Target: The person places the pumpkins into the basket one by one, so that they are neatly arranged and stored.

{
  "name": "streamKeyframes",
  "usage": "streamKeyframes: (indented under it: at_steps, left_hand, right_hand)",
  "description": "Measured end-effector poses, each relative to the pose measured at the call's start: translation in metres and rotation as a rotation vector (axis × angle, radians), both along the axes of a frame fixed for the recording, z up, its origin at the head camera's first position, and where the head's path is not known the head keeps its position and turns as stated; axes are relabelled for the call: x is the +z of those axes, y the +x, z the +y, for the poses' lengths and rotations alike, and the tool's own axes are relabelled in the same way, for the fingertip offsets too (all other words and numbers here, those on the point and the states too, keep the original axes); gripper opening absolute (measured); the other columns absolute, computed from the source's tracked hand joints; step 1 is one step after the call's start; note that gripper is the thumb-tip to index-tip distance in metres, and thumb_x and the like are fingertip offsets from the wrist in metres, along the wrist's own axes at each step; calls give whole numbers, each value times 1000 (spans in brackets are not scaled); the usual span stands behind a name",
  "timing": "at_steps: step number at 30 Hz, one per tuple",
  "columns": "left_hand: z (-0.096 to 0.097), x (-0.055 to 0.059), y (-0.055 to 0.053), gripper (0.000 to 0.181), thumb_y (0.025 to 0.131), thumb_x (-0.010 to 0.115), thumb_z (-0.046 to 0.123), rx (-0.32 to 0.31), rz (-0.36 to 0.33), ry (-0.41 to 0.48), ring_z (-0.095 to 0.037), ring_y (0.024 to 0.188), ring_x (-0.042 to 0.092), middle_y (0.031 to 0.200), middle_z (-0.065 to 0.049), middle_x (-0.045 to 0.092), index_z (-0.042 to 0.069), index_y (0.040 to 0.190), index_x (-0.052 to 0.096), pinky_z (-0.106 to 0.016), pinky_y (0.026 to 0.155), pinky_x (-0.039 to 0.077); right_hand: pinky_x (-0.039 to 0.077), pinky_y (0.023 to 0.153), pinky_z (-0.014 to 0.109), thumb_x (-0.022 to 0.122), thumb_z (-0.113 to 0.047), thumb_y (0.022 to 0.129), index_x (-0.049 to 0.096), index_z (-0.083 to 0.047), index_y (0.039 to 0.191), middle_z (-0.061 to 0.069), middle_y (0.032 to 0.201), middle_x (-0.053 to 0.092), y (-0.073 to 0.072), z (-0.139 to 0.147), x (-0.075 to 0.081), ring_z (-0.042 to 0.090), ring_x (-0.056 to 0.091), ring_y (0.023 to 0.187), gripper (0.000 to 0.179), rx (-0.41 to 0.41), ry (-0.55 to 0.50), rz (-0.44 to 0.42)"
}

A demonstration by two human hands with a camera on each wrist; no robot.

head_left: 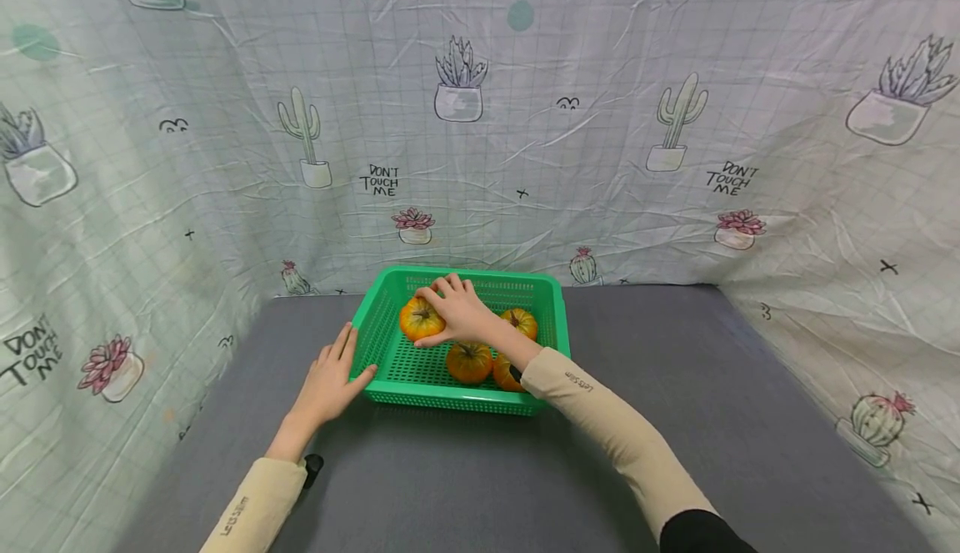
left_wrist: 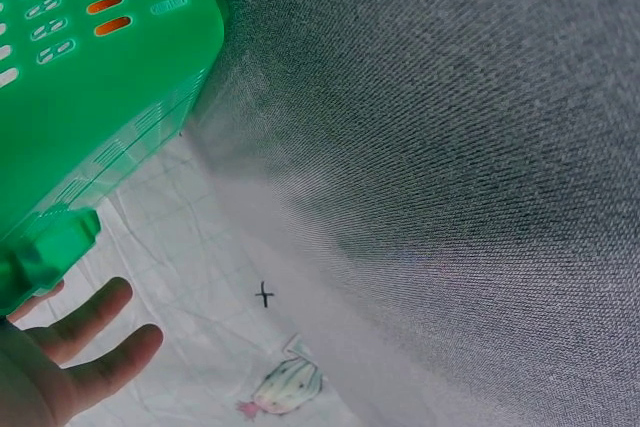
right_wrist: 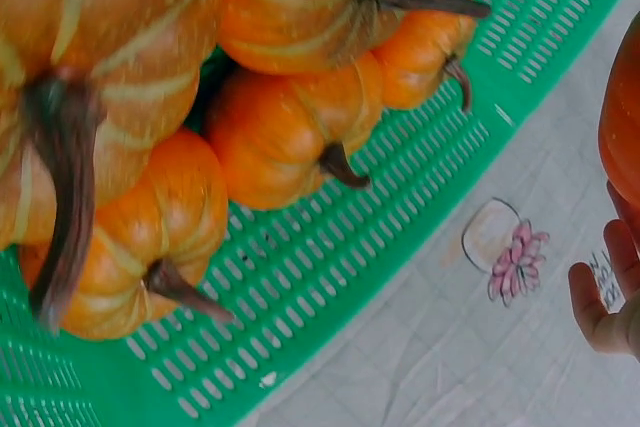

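A green plastic basket (head_left: 457, 395) with slotted walls stands on the grey table. In its left part my right hand (head_left: 467, 313) grips a small orange pumpkin (head_left: 417, 320), thumb on the near side and fingers over the far side. That pumpkin (right_wrist: 622, 122) shows at the right edge of the right wrist view, apart from the others. Several more pumpkins (head_left: 469, 364) with brown stems sit in the basket's right part, some covered by my right forearm. My left hand (head_left: 324, 379) lies at the basket's left rim, its fingers (left_wrist: 115, 359) extended and spread.
The grey tabletop (head_left: 637, 353) extends around the basket on both sides and in front. A pale cloth (head_left: 525, 153) printed with potted cacti hangs close behind the basket and along both sides of the table.
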State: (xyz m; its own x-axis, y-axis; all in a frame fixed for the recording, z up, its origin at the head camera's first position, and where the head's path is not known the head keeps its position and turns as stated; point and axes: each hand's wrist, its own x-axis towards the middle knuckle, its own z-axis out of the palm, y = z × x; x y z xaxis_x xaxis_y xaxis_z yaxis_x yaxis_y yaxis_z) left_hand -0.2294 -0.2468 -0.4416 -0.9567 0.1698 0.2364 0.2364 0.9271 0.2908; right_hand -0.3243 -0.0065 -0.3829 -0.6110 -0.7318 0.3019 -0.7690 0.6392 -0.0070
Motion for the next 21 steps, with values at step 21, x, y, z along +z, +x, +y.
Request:
streamKeyframes:
  at_steps: [21]
  left_hand:
    - [0,-1,-1,75,89,48,40,-1,-3,13,-47,120,32,147,-22,15,-3,142,16,-64,86,33]
  right_hand:
    - [27,78,35,52,-70,71,41,-25,127,0,114,44,-8,-14,-23,19,32,101,73,-7,189,-13]
